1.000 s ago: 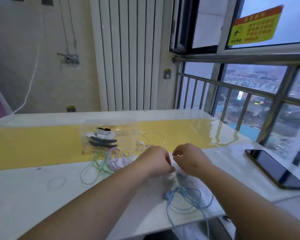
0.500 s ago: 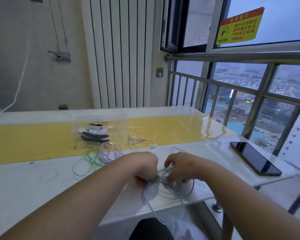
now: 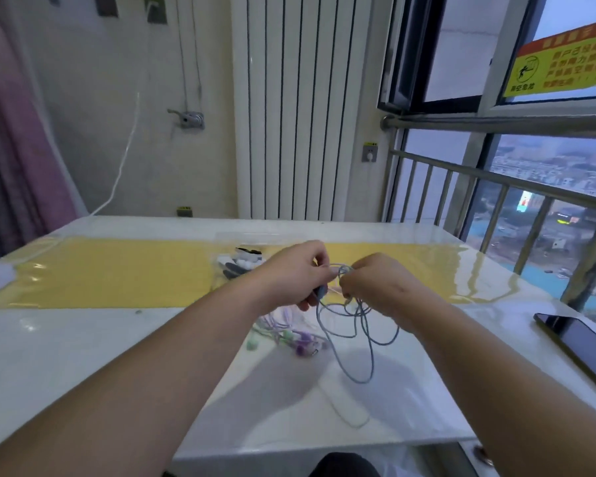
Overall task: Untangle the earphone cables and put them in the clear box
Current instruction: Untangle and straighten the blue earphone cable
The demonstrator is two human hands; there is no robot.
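Head view: both hands are raised just above the white table (image 3: 66, 356), close together near its middle. The left hand (image 3: 291, 275) grasps one part of a blue earphone cable (image 3: 358, 381) with curled fingers, and the right hand (image 3: 375, 287) pinches the tangle beside it. Loose blue loops hang from between the hands down toward the tabletop. Beyond the left hand, partly hidden by it, the clear box (image 3: 227, 246) sits on a yellow strip (image 3: 117, 273) with dark and white items inside. Purple and green earphones (image 3: 289, 333) lie bunched on the table under the hands, nearer than the box. A dark phone (image 3: 582, 342) lies at the right edge.
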